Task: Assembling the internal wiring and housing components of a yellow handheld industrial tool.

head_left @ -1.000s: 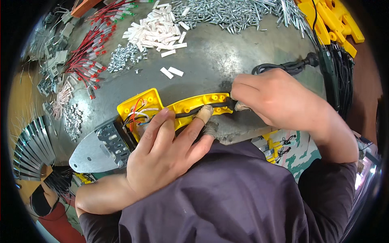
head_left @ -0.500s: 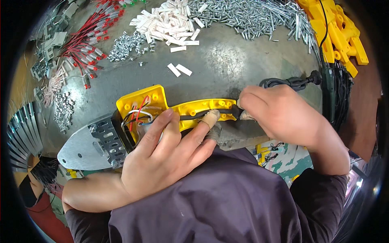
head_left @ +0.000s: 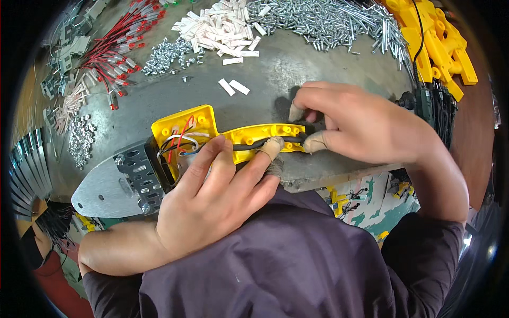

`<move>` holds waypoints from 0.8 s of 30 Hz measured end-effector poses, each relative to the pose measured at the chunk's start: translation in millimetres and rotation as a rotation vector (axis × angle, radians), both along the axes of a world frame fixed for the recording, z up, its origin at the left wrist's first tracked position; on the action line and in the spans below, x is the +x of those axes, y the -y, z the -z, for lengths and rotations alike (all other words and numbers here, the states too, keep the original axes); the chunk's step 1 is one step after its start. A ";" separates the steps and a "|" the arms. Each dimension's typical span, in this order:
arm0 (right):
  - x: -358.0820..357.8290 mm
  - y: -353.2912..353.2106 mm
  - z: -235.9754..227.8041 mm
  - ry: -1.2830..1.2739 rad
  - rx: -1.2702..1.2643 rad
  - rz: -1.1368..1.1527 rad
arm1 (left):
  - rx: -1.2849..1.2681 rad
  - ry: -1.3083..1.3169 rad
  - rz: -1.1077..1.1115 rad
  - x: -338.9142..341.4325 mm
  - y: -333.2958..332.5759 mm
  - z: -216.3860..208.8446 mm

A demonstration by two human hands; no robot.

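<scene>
An open yellow handle shell lies near the table's front edge. Red, white, black and blue wires fill its box-shaped left end, and a black cable runs along its grip. Joined on the left is a pointed silver metal plate with a perforated dark bracket. My left hand is bent over the shell, a taped fingertip pressing the cable into the grip. At the shell's right end is my right hand; its taped thumb touches the cable exit, while the index finger is raised apart from it.
Behind the shell lie two white strips, a heap of white strips, small screws and long screws. Red-tipped wired parts are at far left; yellow shells and black cords at right.
My right hand has loosened its closed grip at the cable exit, with the index finger lifted away from the thumb. My left hand keeps pressing in nearly the same place.
</scene>
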State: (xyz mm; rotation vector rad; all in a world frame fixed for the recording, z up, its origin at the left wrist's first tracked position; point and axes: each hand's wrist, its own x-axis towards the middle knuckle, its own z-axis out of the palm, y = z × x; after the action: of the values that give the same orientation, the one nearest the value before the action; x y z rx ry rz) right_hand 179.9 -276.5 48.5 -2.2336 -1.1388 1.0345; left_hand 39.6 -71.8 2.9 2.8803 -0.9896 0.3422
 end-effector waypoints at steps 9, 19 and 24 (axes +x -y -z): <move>22.4 -31.6 -3.0 0.053 -0.230 -0.187 | 0.046 -0.042 0.053 -0.5 -3.7 -5.3; 23.2 -22.7 -4.2 -0.028 -0.187 -0.175 | 0.022 -0.092 0.038 -6.2 -3.8 -9.6; 21.9 -35.7 -11.0 -0.006 -0.207 -0.213 | 0.008 -0.098 0.043 -7.0 -3.3 -7.5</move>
State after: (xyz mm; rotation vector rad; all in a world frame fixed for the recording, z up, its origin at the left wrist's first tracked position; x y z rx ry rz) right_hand 201.8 -240.8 59.5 -2.2996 -1.3449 1.2969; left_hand 32.6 -68.5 10.4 2.8467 -1.0361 0.1922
